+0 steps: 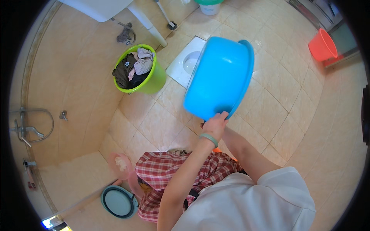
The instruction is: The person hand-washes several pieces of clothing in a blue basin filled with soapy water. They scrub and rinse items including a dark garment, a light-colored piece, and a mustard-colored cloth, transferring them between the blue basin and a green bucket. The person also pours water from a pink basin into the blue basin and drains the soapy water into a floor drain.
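A big blue plastic basin (pixel 219 77) is tipped on its side in front of me, its outer bottom and wall toward me. My left hand (pixel 215 126), with a pale green bangle (pixel 209 140) on the wrist, grips the basin's near edge. My right forearm (pixel 244 150) crosses behind the left wrist. The right hand's fingers are mostly hidden there, close under the basin's near edge. Beyond the basin, a white squat toilet (pixel 180 65) is partly covered by it. To the left stands a lime green bucket (pixel 156 82) full of clothes (pixel 143 63).
A red bucket (pixel 323 45) stands far right, and a white tub with a green rim (pixel 210 8) at the back. A grey-green folding basin (pixel 119 201) and a pink basin (pixel 115 163) are at lower left. Shower taps (pixel 29 131) stick out from the left wall.
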`<state>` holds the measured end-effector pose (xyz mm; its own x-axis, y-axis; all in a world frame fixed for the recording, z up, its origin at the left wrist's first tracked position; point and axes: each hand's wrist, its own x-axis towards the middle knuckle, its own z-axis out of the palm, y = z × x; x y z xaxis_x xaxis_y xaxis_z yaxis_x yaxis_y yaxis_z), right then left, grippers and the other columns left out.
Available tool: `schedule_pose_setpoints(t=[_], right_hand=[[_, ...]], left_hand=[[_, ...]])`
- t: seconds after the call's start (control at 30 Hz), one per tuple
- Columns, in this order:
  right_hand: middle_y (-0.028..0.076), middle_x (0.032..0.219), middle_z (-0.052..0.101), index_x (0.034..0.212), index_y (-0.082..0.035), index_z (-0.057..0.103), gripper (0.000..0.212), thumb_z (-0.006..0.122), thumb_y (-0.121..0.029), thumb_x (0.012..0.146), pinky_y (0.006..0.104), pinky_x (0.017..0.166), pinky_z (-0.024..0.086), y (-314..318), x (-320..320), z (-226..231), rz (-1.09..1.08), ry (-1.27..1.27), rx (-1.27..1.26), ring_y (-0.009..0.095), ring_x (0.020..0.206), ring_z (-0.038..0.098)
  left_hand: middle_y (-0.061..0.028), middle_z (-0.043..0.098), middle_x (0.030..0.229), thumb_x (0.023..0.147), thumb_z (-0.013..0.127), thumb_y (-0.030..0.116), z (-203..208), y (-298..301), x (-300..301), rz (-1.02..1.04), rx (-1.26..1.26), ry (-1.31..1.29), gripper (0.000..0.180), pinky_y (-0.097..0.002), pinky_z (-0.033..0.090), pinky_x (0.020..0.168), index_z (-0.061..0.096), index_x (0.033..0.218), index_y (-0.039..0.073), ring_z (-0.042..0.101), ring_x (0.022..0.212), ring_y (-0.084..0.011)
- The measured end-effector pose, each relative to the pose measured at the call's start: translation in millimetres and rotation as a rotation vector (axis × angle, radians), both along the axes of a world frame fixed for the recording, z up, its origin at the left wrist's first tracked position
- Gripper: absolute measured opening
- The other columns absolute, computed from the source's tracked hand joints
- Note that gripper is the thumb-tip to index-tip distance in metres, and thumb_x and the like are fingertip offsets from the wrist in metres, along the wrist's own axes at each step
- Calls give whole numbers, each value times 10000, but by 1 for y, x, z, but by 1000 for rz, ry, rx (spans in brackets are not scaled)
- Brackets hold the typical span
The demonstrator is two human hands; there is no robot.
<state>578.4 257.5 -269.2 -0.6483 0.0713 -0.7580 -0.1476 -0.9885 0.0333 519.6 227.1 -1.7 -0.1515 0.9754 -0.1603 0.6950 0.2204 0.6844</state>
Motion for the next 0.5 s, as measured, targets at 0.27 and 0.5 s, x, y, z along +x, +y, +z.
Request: schedule_pose_setpoints(t=[0.27, 0.5], right_hand=[[94, 1125, 597, 1233, -90, 471, 419, 588, -288, 883, 350, 727, 510, -27, 3, 13, -70, -84, -9, 238, 948, 596], [91, 1193, 573, 1270, -95, 452, 468, 607, -305, 881, 377, 838, 506, -14, -24, 16, -174, -81, 71, 253, 1040, 576]], left_hand=[[-138, 588, 901, 912, 528, 200, 8, -12, 0, -50, -60, 60, 156, -479, 470, 651, 495, 1040, 119, 588, 831, -357], [-150, 571, 939, 847, 637, 214, 15, -43, -39, 203, 91, -149, 196, -393, 496, 684, 560, 987, 100, 600, 805, -307]])
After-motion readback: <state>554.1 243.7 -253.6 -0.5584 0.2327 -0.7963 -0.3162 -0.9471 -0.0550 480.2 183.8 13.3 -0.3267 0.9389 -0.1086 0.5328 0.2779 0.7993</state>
